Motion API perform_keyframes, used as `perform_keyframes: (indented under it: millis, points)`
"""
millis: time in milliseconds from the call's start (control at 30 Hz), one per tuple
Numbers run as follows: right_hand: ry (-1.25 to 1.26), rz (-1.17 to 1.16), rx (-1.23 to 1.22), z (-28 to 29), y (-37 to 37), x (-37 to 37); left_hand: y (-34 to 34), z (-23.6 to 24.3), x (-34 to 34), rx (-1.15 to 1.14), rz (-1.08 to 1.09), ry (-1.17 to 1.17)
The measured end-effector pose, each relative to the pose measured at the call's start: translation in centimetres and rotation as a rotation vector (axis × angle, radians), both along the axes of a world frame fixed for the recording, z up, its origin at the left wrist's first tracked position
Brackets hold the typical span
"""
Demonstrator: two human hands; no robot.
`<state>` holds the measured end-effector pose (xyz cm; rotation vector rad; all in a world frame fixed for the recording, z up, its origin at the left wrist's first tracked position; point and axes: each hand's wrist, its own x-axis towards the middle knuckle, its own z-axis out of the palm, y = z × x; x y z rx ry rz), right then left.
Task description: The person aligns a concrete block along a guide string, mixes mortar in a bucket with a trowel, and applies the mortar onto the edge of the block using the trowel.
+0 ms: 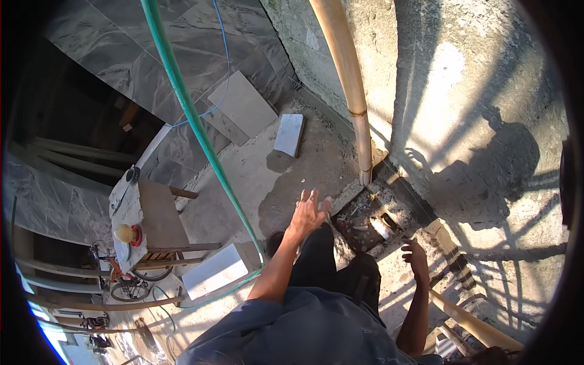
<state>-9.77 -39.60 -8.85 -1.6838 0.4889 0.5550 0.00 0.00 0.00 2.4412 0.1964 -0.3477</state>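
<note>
My left hand (309,212) is open and holds nothing, its fingers bent a little over or on my knee; whether it touches the knee I cannot tell. My right hand (415,258), its fingers apart, hangs open beside a square pit (356,243) in the floor. Inside the pit lie rubble and a short white pipe-like piece (382,227). Neither hand touches the pit's edge. A bamboo pole (358,109) rises from the pit's far corner, next to the rough concrete wall (377,67).
A green hose (188,109) crosses from the top down to my left. Pale blocks (288,135) and slabs (214,272) lie on the floor. A small table (161,213) with tools and a bicycle (129,289) stand at left. More bamboo (468,319) lies at lower right.
</note>
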Motion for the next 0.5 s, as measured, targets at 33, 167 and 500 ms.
perform_keyframes:
  millis: [33, 167, 500]
  points:
    - [0.061, 0.025, -0.128, -4.5, 0.9, -3.1, 0.8, -6.0, -0.1, 0.14, 0.028, 0.249]
    - [0.084, 0.139, -0.297, -15.5, 3.5, -9.8, 4.4, -22.3, -0.9, 0.244, -0.052, 0.691]
    - [0.067, 0.298, -0.396, -23.7, 16.9, 13.8, 0.3, -43.0, 17.5, -0.019, -0.189, 0.144]
